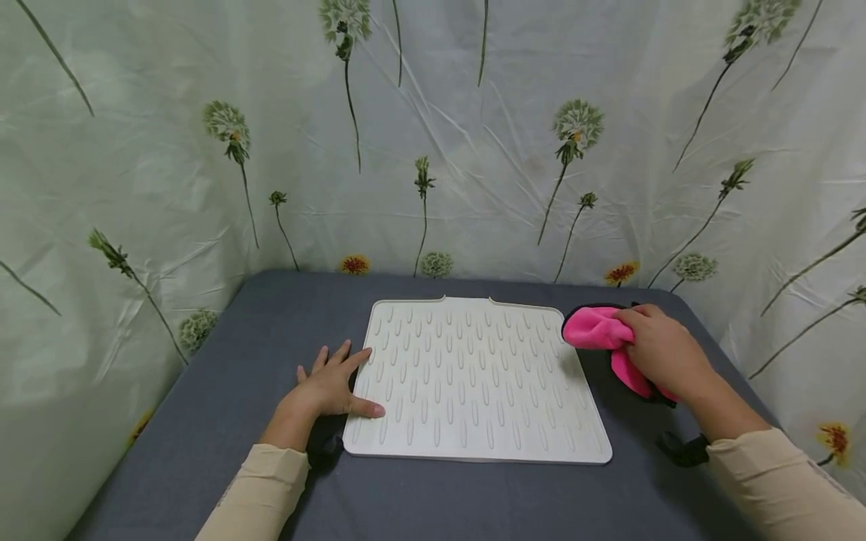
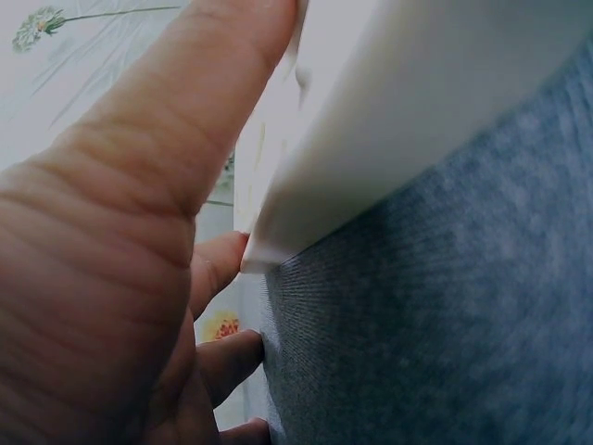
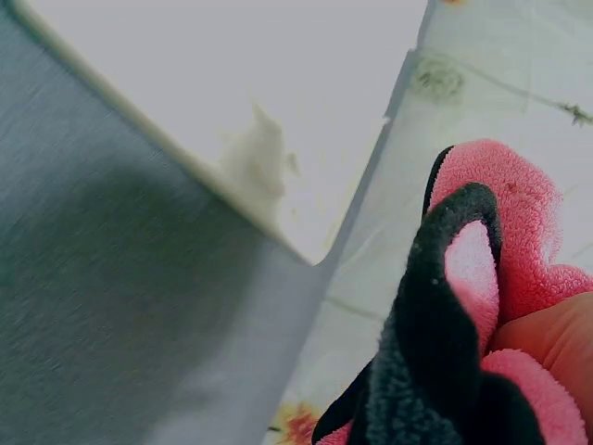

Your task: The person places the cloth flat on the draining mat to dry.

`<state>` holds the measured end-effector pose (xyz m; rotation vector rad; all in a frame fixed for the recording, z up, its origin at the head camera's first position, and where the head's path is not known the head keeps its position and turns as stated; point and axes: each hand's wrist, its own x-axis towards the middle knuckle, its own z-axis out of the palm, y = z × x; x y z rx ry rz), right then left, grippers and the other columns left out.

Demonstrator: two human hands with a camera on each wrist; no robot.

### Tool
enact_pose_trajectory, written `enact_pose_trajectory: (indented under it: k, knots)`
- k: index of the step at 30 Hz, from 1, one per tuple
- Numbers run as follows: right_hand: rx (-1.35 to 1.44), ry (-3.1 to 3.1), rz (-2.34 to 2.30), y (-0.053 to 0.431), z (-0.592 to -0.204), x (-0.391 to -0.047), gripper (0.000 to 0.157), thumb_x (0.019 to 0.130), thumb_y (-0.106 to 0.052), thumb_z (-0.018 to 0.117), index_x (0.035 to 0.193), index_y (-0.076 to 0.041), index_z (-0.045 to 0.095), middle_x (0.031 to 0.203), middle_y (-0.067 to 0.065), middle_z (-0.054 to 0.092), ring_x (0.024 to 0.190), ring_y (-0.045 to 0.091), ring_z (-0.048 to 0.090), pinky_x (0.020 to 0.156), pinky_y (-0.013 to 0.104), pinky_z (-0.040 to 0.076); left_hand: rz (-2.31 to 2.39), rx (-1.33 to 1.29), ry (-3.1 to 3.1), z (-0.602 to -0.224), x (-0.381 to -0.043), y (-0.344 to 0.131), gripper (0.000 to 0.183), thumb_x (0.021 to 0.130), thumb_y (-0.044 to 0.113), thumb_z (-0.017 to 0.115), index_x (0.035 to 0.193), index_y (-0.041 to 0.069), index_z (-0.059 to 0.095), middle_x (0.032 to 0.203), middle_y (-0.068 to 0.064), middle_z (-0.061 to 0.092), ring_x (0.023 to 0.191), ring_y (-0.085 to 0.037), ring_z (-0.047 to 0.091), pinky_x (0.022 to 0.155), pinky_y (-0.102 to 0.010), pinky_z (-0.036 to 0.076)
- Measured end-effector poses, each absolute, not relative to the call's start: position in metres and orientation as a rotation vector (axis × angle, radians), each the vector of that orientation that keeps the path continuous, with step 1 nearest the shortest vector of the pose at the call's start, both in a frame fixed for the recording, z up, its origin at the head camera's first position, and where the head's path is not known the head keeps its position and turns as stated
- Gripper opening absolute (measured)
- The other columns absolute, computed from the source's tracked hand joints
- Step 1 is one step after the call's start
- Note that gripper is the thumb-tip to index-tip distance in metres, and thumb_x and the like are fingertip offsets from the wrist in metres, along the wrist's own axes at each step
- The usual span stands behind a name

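A white ridged board with rows of raised oval bumps lies flat on the dark grey cloth. At its left edge rests my left hand, fingers spread, the thumb on the board's near left part and the index fingertip at its side. In the left wrist view the thumb lies along the board's rim. My right hand grips a bunched pink cloth with black edging, held above the board's far right corner. The right wrist view shows the cloth raised, its black underside folded.
A grey-covered table carries the board. Behind and on both sides hangs a pale curtain printed with dandelions and flowers. Dark straps sit at both wrists, the right one beside the sleeve.
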<state>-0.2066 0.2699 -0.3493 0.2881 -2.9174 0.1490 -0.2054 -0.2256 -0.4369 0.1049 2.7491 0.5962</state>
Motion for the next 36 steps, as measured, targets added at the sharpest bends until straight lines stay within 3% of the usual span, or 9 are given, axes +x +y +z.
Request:
enact_pose_trajectory:
  k: [7, 27, 36]
  knots:
    - [0.348, -2.905, 0.158, 0.244, -0.338, -0.204, 0.043, 0.085, -0.005, 0.070, 0.127, 0.000, 0.064, 0.124, 0.033, 0.058, 0.104, 0.052, 0.062, 0.085, 0.067, 0.053, 0.590, 0.093, 2.744, -0.436, -0.205, -0.226, 0.122, 0.062, 0.066, 0.089, 0.162, 0.026, 0.031, 0.171, -0.019, 0.012, 0.155, -0.054, 0.000, 0.112, -0.083, 0.001]
    - [0.444, -2.929, 0.235, 0.188, -0.338, -0.214, 0.045, 0.087, -0.005, 0.073, 0.131, -0.004, 0.065, 0.130, 0.027, 0.059, 0.110, 0.048, 0.063, 0.088, 0.064, 0.054, 0.599, 0.099, 2.745, -0.435, -0.203, -0.226, 0.121, 0.064, 0.065, 0.089, 0.162, 0.026, 0.031, 0.171, -0.019, 0.012, 0.155, -0.054, 0.000, 0.112, -0.083, 0.001]
    - [0.578, -2.877, 0.247, 0.155, -0.350, -0.219, 0.038, 0.087, -0.006, 0.074, 0.125, -0.007, 0.069, 0.126, 0.024, 0.062, 0.101, 0.044, 0.066, 0.084, 0.059, 0.056, 0.608, 0.118, 2.755, -0.433, -0.202, -0.227, 0.119, 0.064, 0.065, 0.089, 0.161, 0.026, 0.032, 0.171, -0.018, 0.013, 0.155, -0.053, 0.001, 0.112, -0.083, 0.002]
